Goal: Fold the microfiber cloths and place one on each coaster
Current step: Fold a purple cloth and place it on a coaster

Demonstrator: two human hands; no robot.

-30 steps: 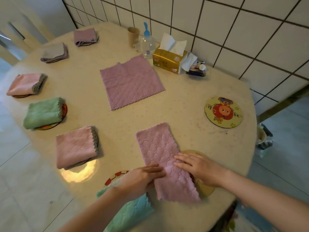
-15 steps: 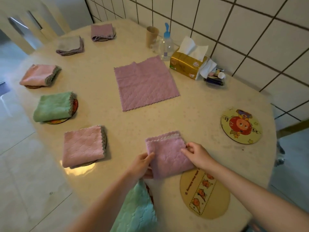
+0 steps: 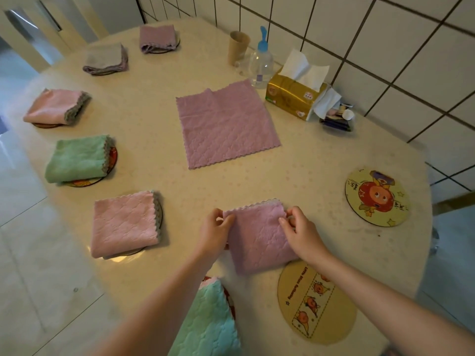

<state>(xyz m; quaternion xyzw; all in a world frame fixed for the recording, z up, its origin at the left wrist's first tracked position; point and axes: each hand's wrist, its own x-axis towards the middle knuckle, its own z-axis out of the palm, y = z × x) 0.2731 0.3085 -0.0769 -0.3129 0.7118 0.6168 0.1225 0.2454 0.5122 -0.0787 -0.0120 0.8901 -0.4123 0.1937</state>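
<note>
A folded purple cloth [image 3: 259, 237] lies on the table near me. My left hand [image 3: 214, 233] pinches its far left corner and my right hand [image 3: 299, 231] pinches its far right corner. Just below it sits a bare tan coaster [image 3: 317, 301]; a second bare coaster with a red cartoon [image 3: 376, 197] lies to the right. An unfolded purple cloth [image 3: 226, 124] is spread flat mid-table. Folded cloths rest on coasters along the left: pink [image 3: 123, 223], green [image 3: 77, 158], pink [image 3: 55, 106], grey [image 3: 106, 59], purple [image 3: 158, 38]. A teal folded cloth [image 3: 209, 322] lies on a coaster at the near edge.
At the back by the tiled wall stand a tan cup [image 3: 237, 47], a clear bottle with a blue top [image 3: 261, 64], a gold tissue box [image 3: 295, 96] and a small tray of items [image 3: 338, 118]. The round table's edge [image 3: 426, 227] curves on the right.
The long purple strip has been folded in half into a square. Both hands moved from pressing its near part to pinching its far corners, and the tan coaster is now uncovered.
</note>
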